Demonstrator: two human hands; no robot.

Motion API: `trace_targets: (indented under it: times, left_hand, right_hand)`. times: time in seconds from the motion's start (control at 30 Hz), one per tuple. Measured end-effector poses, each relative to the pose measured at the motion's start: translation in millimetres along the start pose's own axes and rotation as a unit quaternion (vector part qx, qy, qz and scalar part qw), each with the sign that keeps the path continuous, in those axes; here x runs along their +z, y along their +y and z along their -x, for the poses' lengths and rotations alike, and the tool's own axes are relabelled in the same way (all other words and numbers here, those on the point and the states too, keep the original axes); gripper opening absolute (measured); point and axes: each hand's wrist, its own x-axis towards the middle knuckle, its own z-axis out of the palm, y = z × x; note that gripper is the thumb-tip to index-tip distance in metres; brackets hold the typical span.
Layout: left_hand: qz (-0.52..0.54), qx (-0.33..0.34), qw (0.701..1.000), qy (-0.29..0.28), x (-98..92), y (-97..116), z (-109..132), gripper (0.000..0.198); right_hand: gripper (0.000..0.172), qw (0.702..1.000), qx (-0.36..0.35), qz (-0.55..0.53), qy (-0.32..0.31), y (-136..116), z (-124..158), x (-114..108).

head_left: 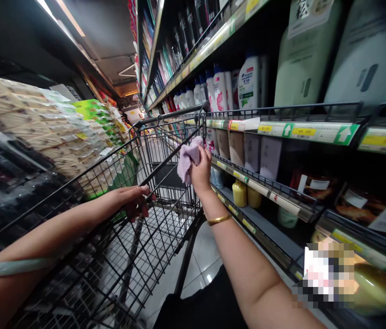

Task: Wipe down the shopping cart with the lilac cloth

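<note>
Clamping a crumpled, soft lilac cloth (186, 164) in the right hand (202, 170), with thumb and fingers pressed together on it in a firm grip. Holding it up near the far corner of a black wire-mesh shopping cart (168, 228), just below a dark handle bar (179, 112); cannot tell whether touching the wire there. Draping the left hand (136, 201) over the near top rail, with fingers bending downward; cannot tell whether closing that grip around the bar. Wearing a thin gold-coloured bangle (219, 220) on the right wrist and a smooth pale-green bangle (9, 267) on the left forearm. Standing over glossy pale floor tiles (196, 267), between stacked beige plastic-wrapped packs (24, 125) on the left and dark metal shelves (264, 220) on the right, bearing a white blue-capped bottle (248, 84) and a rounded gold-yellow jar (240, 193).
</note>
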Motion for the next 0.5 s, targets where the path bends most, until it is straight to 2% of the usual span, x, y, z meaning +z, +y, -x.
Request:
trace_targets:
  times: [0.07,0.17,0.23,0.3,0.43,0.5]
  left_hand:
    - [-0.010,0.002,1.000,0.002,0.7,1,3,0.070]
    - [-0.008,-0.002,1.000,-0.003,1.9,1,5,0.068]
    - [-0.007,-0.005,1.000,-0.007,3.0,2,7,0.066]
    - [-0.009,-0.003,1.000,-0.009,4.5,2,8,0.065]
    - [-0.013,0.008,1.000,-0.017,8.7,5,14,0.064]
    - [-0.009,0.008,1.000,-0.022,11.3,8,18,0.063]
  right_hand:
    - [0.049,1.000,0.014,0.024,-0.010,8,2,-3]
    - [0.048,0.988,0.134,0.070,0.014,32,10,-16]
    - [0.046,0.981,0.174,0.079,0.025,40,11,-24]
    - [0.045,0.985,0.155,0.068,0.013,34,5,-28]
    - [0.044,0.999,0.013,0.037,-0.035,5,-7,-30]
    - [0.039,0.998,-0.017,0.048,-0.033,6,-4,-34]
